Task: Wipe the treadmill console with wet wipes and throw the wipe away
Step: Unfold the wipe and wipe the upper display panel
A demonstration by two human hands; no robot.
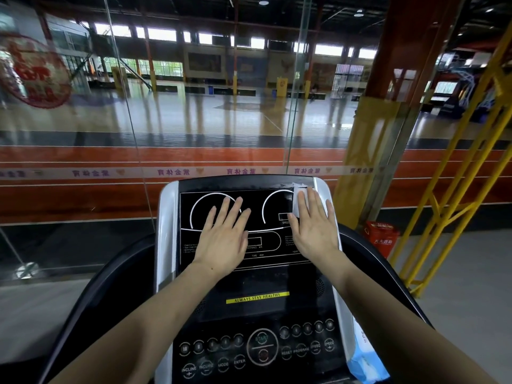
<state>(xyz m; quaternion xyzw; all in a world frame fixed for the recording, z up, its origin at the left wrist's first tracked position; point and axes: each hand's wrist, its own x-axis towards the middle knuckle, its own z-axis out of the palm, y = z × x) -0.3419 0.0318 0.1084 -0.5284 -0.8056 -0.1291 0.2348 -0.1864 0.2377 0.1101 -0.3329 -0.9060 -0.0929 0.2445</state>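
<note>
1. One treadmill console (249,286) fills the lower middle of the view, black-faced with silver side rails, a yellow strip of lettering across its centre and rows of round buttons (257,347) along its near edge.
2. Two bare forearms reach up over it from the bottom corners.
3. The left hand (223,239) lies flat on the left half of the display panel, palm down, its grip spread with straight fingers and holding nothing.
4. The right hand (314,231) lies flat on the upper right of the panel, fingers straight and close together, pressing a white wet wipe (298,200) against the console's top right corner; the wipe shows beyond the fingertips and beside the little finger.
5. A blue and white pack of wipes (365,358) sits at the console's lower right edge.
6. A red box (381,236) stands on the floor beyond the console, to the right, near yellow railings (454,173).
</note>
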